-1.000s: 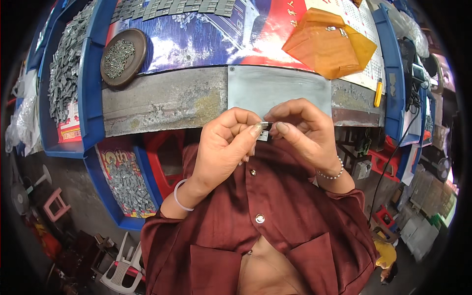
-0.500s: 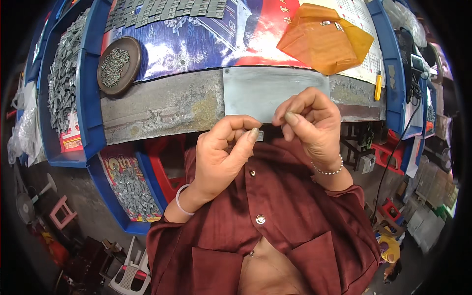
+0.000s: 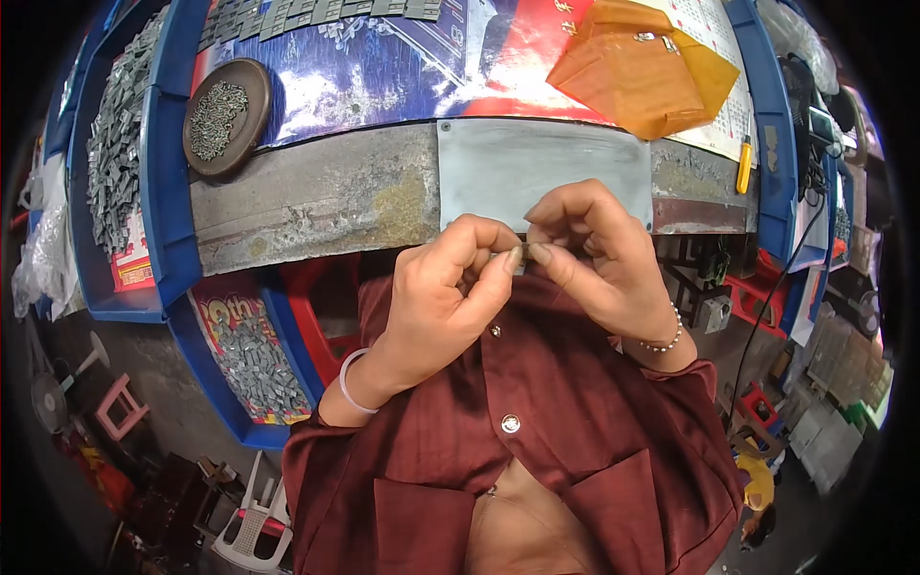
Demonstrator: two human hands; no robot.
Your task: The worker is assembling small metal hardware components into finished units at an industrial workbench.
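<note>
Just past the near edge of the workbench, my left hand (image 3: 446,283) pinches a small grey flat piece (image 3: 518,269) between thumb and forefinger; most of it is hidden by the fingertips. My right hand (image 3: 604,264) is closed in a pinch, its thumb and forefinger touching the left fingertips at that piece. Whatever the right fingers hold is too small to make out. Beyond both hands, a grey metal plate (image 3: 537,158) lies on the bench edge. A round brown dish (image 3: 251,144) with many tiny metal parts (image 3: 218,120) stands to the left.
Blue bins (image 3: 177,192) at the left hold heaps of grey pieces (image 3: 120,144). Similar pieces (image 3: 326,11) lie in rows at the far side. Orange paper (image 3: 637,81) with a few small metal bits and a yellow-handled tool (image 3: 744,168) lie to the right.
My right hand has moved left and its fingertips have come against my left fingertips at the small grey piece. The left hand has shifted slightly right and stays pinched.
</note>
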